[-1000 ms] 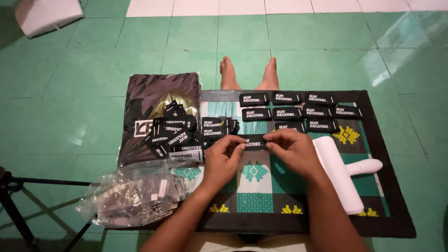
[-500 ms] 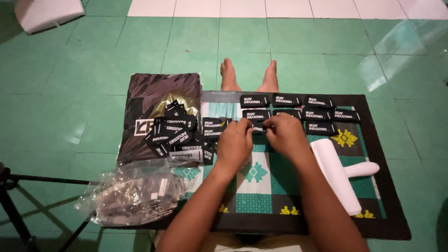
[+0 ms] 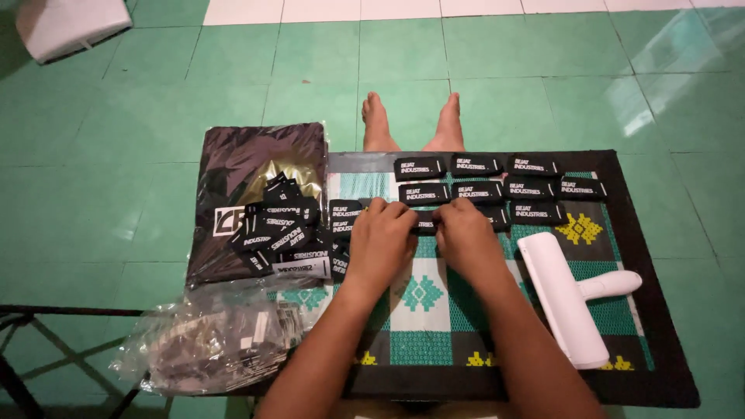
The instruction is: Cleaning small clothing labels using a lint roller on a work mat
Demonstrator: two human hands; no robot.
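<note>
- The left hand (image 3: 382, 237) and right hand (image 3: 466, 233) sit side by side on the mat (image 3: 660, 256), knuckles up, fingertips curled down and nearly meeting.
- Between them a black label (image 3: 424, 223) shows as a thin strip; both hands seem to pinch its ends, though the fingertips themselves are tucked out of sight, so I can't tell how firm the grip is.
- Most of that label is covered by the hands; only its middle shows.
- Just beyond the fingers lie rows of labels (image 3: 477, 188), flat and evenly spaced, with the row nearest the hands partly hidden behind the right hand.
- To the left, a loose pile of labels (image 3: 287, 229) overlaps itself, some tilted, some face down; how many there are can't be counted.
- The pile rests on a dark bagged garment (image 3: 248, 163), glare blurring its print.
- Nearer, a crumpled clear bag (image 3: 209, 349) holds something dark that is hard to make out.
- Right of the hands lies a white lint roller (image 3: 566, 299), well apart from them.
- Two bare feet (image 3: 411, 124) poke out past the mat's far edge; the legs are hidden under it.
- A white object (image 3: 70, 23) is cut off at the top left corner.
</note>
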